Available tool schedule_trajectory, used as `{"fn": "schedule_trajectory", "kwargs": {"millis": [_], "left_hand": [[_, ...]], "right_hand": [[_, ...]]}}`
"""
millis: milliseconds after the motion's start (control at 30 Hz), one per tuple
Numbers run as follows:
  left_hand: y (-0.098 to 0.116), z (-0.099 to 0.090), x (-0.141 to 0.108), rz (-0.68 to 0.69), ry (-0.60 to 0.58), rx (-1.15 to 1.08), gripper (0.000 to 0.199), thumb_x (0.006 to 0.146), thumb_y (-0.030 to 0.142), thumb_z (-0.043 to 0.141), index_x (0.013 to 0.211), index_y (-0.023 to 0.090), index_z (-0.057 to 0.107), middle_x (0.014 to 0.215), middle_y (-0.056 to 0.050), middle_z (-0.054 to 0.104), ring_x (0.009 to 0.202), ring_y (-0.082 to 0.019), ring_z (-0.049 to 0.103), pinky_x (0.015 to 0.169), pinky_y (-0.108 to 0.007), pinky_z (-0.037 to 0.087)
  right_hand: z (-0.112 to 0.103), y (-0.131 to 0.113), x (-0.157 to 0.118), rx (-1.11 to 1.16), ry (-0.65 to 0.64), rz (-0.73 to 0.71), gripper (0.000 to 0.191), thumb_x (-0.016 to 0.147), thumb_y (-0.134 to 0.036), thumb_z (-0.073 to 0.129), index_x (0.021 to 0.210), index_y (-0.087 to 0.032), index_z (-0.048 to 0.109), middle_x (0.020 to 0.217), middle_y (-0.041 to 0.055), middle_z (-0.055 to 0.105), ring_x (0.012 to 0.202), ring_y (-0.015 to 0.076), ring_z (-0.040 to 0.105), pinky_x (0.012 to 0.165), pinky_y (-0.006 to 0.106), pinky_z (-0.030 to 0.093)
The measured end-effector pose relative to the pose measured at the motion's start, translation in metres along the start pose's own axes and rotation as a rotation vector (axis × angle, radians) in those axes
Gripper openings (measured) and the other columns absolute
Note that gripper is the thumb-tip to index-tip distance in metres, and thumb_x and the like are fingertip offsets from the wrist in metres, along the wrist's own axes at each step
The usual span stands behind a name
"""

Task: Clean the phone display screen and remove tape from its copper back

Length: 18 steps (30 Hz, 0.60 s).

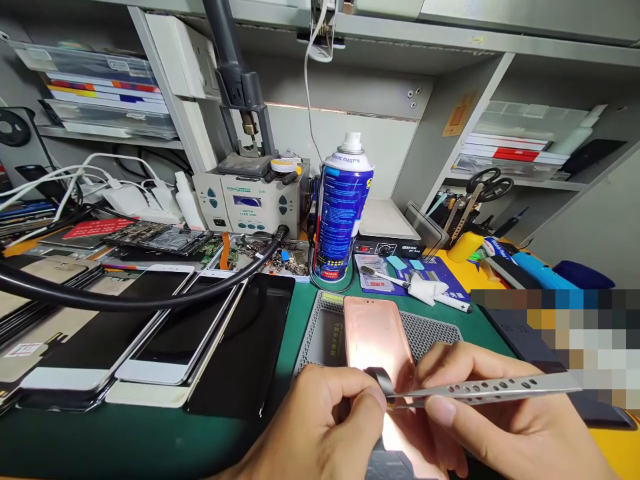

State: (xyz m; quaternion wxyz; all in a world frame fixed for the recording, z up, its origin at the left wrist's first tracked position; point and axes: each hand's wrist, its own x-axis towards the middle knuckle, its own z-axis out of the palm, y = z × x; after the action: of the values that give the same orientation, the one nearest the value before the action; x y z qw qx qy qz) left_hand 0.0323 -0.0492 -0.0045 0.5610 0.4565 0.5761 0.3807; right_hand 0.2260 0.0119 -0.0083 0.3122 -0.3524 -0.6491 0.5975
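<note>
My left hand [340,417] is closed at the lower middle, its thumb and forefinger pinching a small dark strip [381,380]. In my right hand [480,400] are metal tweezers [493,389] with round holes, held between thumb and fingers. The tweezer tips point left and meet the strip beside my left thumb. Below both hands lies a copper-pink phone-shaped panel [375,333], partly hidden by them, on a grey perforated mat [430,328]. A dark object [390,463] shows under my left hand at the bottom edge; what it is stays unclear.
Several phones and screens [165,333] lie at left under a thick black cable [200,301]. A blue spray can [345,213] stands behind the mat, beside a grey control unit [250,203]. A brush [380,275] and white tissue [427,287] lie behind right.
</note>
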Motion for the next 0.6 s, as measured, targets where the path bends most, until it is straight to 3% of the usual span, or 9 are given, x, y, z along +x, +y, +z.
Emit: {"fn": "schedule_trajectory", "kwargs": {"millis": [133, 267, 400, 600], "left_hand": [[0.0, 0.001, 0.004, -0.012, -0.072, 0.013, 0.029, 0.078, 0.04, 0.06, 0.064, 0.017, 0.071, 0.06, -0.001, 0.053, 0.071, -0.018, 0.051, 0.061, -0.023, 0.044], [0.0, 0.001, 0.002, -0.027, -0.008, -0.003, 0.03, 0.08, 0.041, 0.059, 0.068, 0.017, 0.073, 0.064, -0.001, 0.057, 0.075, -0.018, 0.052, 0.063, -0.022, 0.044], [-0.002, 0.0, 0.003, -0.056, -0.044, 0.009, 0.027, 0.078, 0.038, 0.061, 0.068, 0.016, 0.073, 0.068, -0.002, 0.059, 0.077, -0.018, 0.054, 0.065, -0.022, 0.044], [-0.017, 0.003, 0.0, -0.098, -0.019, -0.039, 0.03, 0.082, 0.039, 0.057, 0.086, 0.014, 0.072, 0.079, -0.003, 0.063, 0.077, -0.018, 0.056, 0.067, -0.024, 0.045]], "right_hand": [[0.002, -0.005, 0.004, -0.131, 0.003, -0.037, 0.017, 0.082, -0.031, 0.073, 0.069, -0.018, 0.07, 0.067, 0.0035, 0.066, 0.046, 0.0125, 0.062, 0.041, 0.021, 0.054], [0.002, -0.008, 0.005, -0.171, 0.007, -0.044, 0.018, 0.083, -0.029, 0.07, 0.068, -0.018, 0.07, 0.069, 0.0044, 0.067, 0.049, 0.0131, 0.063, 0.043, 0.021, 0.054], [0.003, -0.008, 0.005, -0.184, 0.004, -0.046, 0.019, 0.084, -0.029, 0.069, 0.068, -0.018, 0.069, 0.069, 0.0045, 0.067, 0.054, 0.0139, 0.063, 0.045, 0.021, 0.054], [0.002, -0.006, 0.003, -0.165, 0.004, -0.014, 0.021, 0.085, -0.031, 0.069, 0.069, -0.018, 0.068, 0.07, 0.0043, 0.066, 0.056, 0.0144, 0.064, 0.048, 0.022, 0.055]]}}
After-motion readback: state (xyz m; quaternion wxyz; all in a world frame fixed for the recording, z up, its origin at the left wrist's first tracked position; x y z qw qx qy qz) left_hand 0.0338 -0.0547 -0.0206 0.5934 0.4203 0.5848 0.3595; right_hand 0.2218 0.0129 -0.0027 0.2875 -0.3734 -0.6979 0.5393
